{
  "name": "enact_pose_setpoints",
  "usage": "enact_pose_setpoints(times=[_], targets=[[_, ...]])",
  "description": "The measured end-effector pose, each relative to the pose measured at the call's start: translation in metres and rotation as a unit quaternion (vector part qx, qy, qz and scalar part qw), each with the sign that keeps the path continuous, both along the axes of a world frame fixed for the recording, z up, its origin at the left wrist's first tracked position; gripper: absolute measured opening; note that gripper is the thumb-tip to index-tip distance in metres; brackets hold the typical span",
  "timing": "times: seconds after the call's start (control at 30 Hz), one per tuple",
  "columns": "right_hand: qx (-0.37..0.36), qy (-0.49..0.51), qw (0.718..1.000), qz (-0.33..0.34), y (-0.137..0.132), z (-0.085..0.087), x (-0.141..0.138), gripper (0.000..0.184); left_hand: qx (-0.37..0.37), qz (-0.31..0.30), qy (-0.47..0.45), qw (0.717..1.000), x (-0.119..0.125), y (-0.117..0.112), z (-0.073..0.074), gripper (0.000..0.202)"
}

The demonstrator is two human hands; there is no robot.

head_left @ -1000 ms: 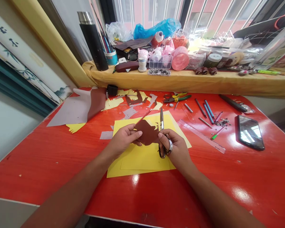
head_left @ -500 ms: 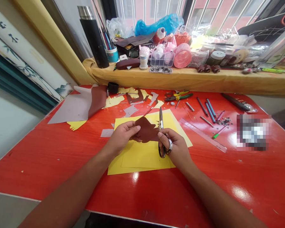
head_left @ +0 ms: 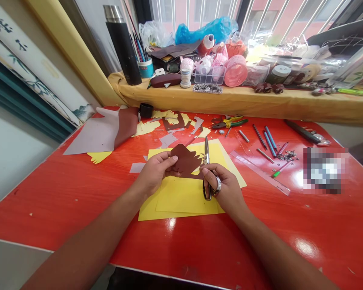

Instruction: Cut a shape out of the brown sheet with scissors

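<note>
Brown cutout (head_left: 184, 161) rotated — left hand (head_left: 155, 175) pinching it; right hand (head_left: 220, 187) gripping scissors (head_left: 206, 161), blades upward

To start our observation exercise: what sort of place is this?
Probably a papercraft workspace by a window: scissors and a brown paper cut-out in hand, sheets of yellow card on a red table, and pliers nearby.

No legible text or numbers, even on the clear ruler (head_left: 260, 173).
</note>
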State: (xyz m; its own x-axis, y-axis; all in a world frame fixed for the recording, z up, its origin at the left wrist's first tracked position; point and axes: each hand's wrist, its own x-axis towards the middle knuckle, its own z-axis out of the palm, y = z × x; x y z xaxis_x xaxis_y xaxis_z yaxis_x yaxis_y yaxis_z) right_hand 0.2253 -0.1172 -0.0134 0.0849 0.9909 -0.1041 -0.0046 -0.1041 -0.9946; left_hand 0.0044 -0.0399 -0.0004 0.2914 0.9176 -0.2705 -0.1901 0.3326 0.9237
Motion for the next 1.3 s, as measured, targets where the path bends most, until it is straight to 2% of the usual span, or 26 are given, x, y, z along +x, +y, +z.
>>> enact_pose_setpoints(times=[0.13,0.33,0.4,0.57,0.7,0.8,0.9,1.03,1.1,1.2,1.3], targets=[[0.008,0.000,1.000,0.000,0.001,-0.001,0.000,0.046,0.002,-0.026,0.002,1.000,0.001,-0.001,-0.001,0.037],[0.015,0.012,1.000,0.018,0.000,-0.002,0.000,0.051,0.007,-0.126,0.006,0.992,0.002,-0.005,-0.003,0.040],[0.015,0.017,0.999,0.022,0.000,-0.002,-0.001,0.051,0.008,-0.117,0.010,0.993,0.002,-0.005,-0.003,0.039],[0.018,0.008,1.000,0.017,-0.001,-0.001,-0.002,0.050,-0.004,-0.032,-0.007,0.999,0.003,-0.004,-0.003,0.046],[0.023,-0.007,0.999,0.024,-0.002,0.001,-0.003,0.050,-0.004,-0.055,-0.014,0.998,0.005,-0.006,-0.003,0.049],[0.025,-0.013,0.999,0.029,-0.002,0.003,-0.002,0.048,0.025,-0.111,0.003,0.993,0.004,-0.008,0.000,0.046],[0.032,-0.025,0.999,0.030,-0.001,0.004,-0.002,0.045,0.090,-0.173,0.043,0.980,0.000,-0.009,0.007,0.041],[0.048,-0.061,0.995,0.057,-0.003,0.004,-0.003,0.039,0.166,-0.149,0.131,0.966,-0.002,-0.011,0.013,0.042],[0.057,-0.082,0.992,0.079,-0.005,0.003,-0.005,0.035,0.183,-0.170,0.168,0.953,-0.001,-0.013,0.013,0.030],[0.071,-0.098,0.987,0.104,-0.006,0.002,-0.006,0.031,0.188,-0.211,0.159,0.946,0.003,-0.016,0.011,0.020],[0.079,-0.104,0.987,0.096,-0.007,0.001,-0.006,0.026,0.169,-0.198,0.124,0.958,0.005,-0.016,0.010,0.021]])
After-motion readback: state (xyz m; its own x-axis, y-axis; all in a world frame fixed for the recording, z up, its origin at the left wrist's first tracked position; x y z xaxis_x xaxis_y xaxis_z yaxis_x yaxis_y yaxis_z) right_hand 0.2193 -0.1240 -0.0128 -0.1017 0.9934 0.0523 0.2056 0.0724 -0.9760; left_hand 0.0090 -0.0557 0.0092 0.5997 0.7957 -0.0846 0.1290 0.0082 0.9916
